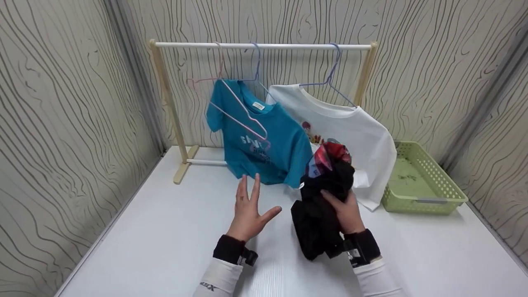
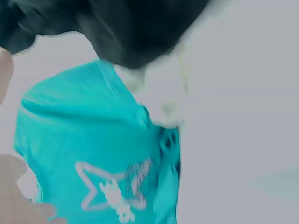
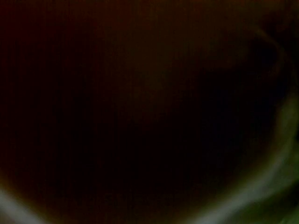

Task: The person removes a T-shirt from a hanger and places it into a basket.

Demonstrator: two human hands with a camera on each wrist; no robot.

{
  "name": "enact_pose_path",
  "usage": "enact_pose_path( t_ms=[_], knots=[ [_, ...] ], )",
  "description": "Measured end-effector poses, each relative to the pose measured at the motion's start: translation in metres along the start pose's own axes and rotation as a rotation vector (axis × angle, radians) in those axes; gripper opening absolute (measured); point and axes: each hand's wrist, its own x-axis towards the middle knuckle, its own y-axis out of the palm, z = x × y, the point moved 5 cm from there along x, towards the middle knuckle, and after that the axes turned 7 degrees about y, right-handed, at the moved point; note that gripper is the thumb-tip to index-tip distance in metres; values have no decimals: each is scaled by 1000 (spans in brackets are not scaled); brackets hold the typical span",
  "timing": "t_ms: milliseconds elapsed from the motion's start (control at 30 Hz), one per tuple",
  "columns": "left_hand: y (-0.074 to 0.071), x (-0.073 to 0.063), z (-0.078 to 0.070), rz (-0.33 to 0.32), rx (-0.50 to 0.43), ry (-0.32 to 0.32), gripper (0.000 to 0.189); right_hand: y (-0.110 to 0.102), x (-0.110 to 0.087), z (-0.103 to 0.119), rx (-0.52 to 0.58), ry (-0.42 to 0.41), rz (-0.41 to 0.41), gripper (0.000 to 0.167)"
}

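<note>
My right hand [image 1: 346, 212] grips a bunched black garment [image 1: 319, 222] with a red and blue printed part at its top. It is held above the white table, in front of the hung shirts. To its left, my left hand [image 1: 249, 216] is spread with its fingers apart and holds nothing. Behind that hand hangs a teal T-shirt [image 1: 264, 128], also large in the left wrist view [image 2: 88, 135]. A white shirt [image 1: 342, 119] hangs to the right of it. Dark cloth [image 2: 135, 32] crosses the top of the left wrist view. The right wrist view is almost wholly dark.
A clothes rack with a white rail [image 1: 288, 46] and wooden posts stands at the back. On it hang a pink hanger [image 1: 243, 109] with no garment and blue hangers [image 1: 330, 78] bearing the shirts. A green perforated basket [image 1: 429, 201] sits on the table [image 1: 165, 247] at right.
</note>
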Motion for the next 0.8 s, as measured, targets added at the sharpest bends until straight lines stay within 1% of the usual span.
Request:
enact_pose_path(
  t_ms=[67,133,167,233,300,333,367,400,467,567,633,733,800],
  knots=[
    [-4,0,9,-61,137,6,109,-11,2,5,26,-11,-21,59],
    [-8,-1,20,-108,261,-6,111,-25,4,10,36,-36,-56,56],
    [-10,-2,27,-119,310,-21,113,-33,6,12,22,-49,-82,54],
    [-13,-4,40,-132,359,-59,114,-50,9,16,28,-58,-131,51],
    [-16,-6,51,-135,369,-102,115,-69,12,19,34,-53,-195,46],
    [-18,-7,55,-131,365,-121,116,-78,13,20,36,-48,-228,44],
    [-19,-7,57,-129,357,-138,116,-88,14,21,61,-41,-256,43],
    [-20,-8,59,-130,349,-150,116,-96,15,23,96,-38,-280,41],
    [-20,-8,61,-135,333,-167,116,-116,18,28,132,-43,-334,40],
    [-19,-8,62,-132,302,-182,116,-146,27,43,190,-57,-414,42],
    [-17,-7,62,-129,288,-184,116,-165,36,56,215,-88,-469,49],
    [-14,-6,61,-129,276,-184,116,-190,52,78,219,-150,-564,67],
    [-13,-6,60,-128,281,-183,116,-204,63,90,181,-194,-613,82]
  ],
)
